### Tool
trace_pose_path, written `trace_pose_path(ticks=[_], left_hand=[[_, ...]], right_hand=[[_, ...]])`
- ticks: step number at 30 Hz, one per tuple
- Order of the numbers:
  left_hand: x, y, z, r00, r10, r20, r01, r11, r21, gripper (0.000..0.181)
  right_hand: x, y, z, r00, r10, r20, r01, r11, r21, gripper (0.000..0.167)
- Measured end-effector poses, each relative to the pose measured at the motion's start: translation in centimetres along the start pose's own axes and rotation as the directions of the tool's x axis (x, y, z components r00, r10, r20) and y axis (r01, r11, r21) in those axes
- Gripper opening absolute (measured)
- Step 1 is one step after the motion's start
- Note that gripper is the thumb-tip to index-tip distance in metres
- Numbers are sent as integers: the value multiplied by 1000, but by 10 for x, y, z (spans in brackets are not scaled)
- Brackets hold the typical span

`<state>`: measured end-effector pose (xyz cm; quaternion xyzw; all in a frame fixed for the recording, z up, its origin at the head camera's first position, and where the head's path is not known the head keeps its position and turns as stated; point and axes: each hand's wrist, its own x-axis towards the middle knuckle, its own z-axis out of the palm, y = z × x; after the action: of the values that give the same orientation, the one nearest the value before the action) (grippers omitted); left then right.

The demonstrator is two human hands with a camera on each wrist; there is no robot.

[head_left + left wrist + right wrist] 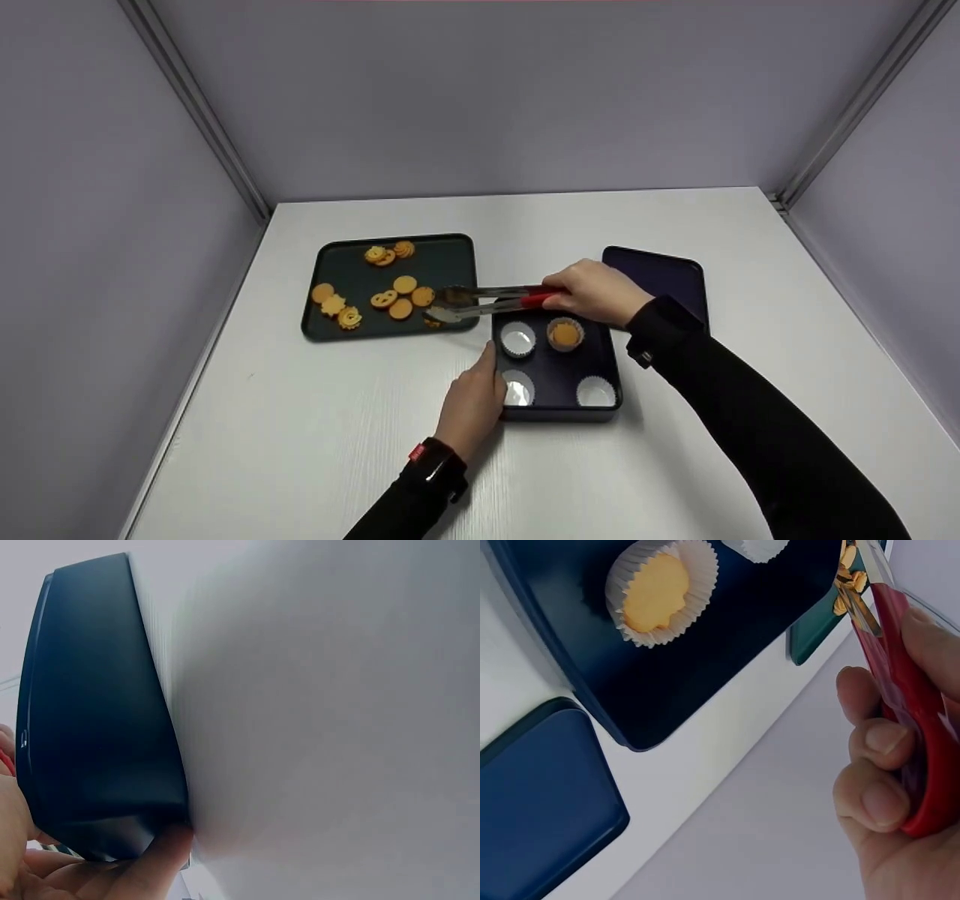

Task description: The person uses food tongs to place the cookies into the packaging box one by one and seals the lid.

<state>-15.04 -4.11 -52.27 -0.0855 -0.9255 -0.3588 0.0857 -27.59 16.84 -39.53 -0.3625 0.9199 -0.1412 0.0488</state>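
My right hand [596, 291] holds red-handled metal tongs [499, 298], fingers curled round the red grips [922, 727]. The tongs' tips are apart, over the right edge of the dark green tray [360, 270], beside a partly hidden cookie [433, 322]. My left hand [472, 401] grips the left wall of a deep dark blue tin [555, 375], thumb at the rim. White paper cups stand in this tin; the back right cup [701, 585] holds a cookie [656, 592], and the back left cup [517, 339] has nothing in it.
Several cookies [405, 284] lie in loose groups on the green tray. A shallow dark blue lid or tray [667, 277] lies behind the tin, partly covered by the right hand and wrist. Grey walls [480, 97] bound the white table [315, 420] at the back and sides.
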Motion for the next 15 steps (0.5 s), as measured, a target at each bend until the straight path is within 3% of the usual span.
trace_pose_path(ticks=[15], left_hand=[[0, 1, -1, 1000, -4, 4, 4, 1000, 0, 53]], right_hand=[[4, -6, -1, 998, -35, -52, 27, 990, -136, 19]])
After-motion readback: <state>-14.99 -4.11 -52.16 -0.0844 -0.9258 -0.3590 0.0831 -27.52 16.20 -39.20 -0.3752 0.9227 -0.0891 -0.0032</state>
